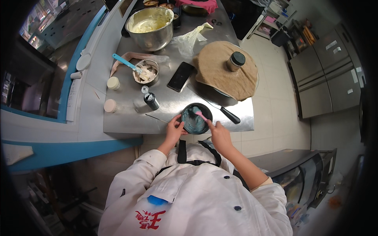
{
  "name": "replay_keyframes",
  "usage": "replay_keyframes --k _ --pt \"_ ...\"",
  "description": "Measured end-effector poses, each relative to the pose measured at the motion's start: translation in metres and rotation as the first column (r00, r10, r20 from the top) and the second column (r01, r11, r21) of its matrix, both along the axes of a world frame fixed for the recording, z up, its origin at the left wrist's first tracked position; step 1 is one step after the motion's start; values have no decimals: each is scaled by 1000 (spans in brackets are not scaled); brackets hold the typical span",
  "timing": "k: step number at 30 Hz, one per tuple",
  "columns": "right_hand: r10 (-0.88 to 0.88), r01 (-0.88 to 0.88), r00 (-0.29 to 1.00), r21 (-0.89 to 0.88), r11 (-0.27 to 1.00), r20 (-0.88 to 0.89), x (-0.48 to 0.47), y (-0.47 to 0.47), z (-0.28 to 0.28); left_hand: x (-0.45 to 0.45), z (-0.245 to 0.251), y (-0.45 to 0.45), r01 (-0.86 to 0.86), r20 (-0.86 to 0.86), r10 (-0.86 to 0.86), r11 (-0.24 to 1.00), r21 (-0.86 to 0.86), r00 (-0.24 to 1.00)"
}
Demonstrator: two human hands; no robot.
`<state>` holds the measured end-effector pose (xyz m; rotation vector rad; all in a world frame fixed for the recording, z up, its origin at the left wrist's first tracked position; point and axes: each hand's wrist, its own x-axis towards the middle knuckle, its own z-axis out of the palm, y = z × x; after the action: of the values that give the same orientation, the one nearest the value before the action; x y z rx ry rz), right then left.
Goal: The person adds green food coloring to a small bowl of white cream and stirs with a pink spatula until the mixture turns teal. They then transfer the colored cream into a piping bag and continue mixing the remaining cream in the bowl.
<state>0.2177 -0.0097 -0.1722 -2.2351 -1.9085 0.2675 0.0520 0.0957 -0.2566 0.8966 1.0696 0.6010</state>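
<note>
My left hand (pixel 176 127) grips the left rim of a small dark round bowl (pixel 210 113) at the table's front edge. Blue-green cream (pixel 193 125) coats the inside of the bowl. With my right hand (pixel 219 134) I hold a small pink spatula (pixel 201 115), its head down in the cream, where a darker patch shows. Left of the bowl lies a thin metal stick (pixel 156 118). Beyond it stands an uncapped dark bottle (pixel 151 101), its flip cap or lid beside the mouth. To the right, a palette knife with a black handle (pixel 230 115) rests on the steel table (pixel 133 125).
A cloth-covered round stand (pixel 212 65) bears a lidded jar (pixel 236 61). A smartphone (pixel 180 76) lies mid-table. Behind are a tin of pale cream (pixel 158 69) with a blue spatula (pixel 125 62), a large metal mixing bowl (pixel 153 38) and a piping bag (pixel 189 44). Two small jars (pixel 113 83) stand left.
</note>
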Motion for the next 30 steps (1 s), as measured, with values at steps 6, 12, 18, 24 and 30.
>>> replay_keyframes --k 6,12,18,24,30 --pt "174 -159 984 -227 961 47 13 -18 33 2 -5 -1 1 -5 -1 1000 25 1000" --pt "115 -108 989 -77 991 94 17 3 35 -3 -9 -1 -15 -3 15 999 48 1000" --pt "108 -130 989 -248 960 -104 15 -17 25 -5 -11 -2 -17 -7 18 998 64 1000" --pt "62 -77 986 -87 993 -157 17 -13 13 -6 -11 -2 -1 14 0 998 63 1000" --pt "99 -99 995 -49 994 9 8 -3 3 -3 -12 -2 15 -27 -14 998 53 1000"
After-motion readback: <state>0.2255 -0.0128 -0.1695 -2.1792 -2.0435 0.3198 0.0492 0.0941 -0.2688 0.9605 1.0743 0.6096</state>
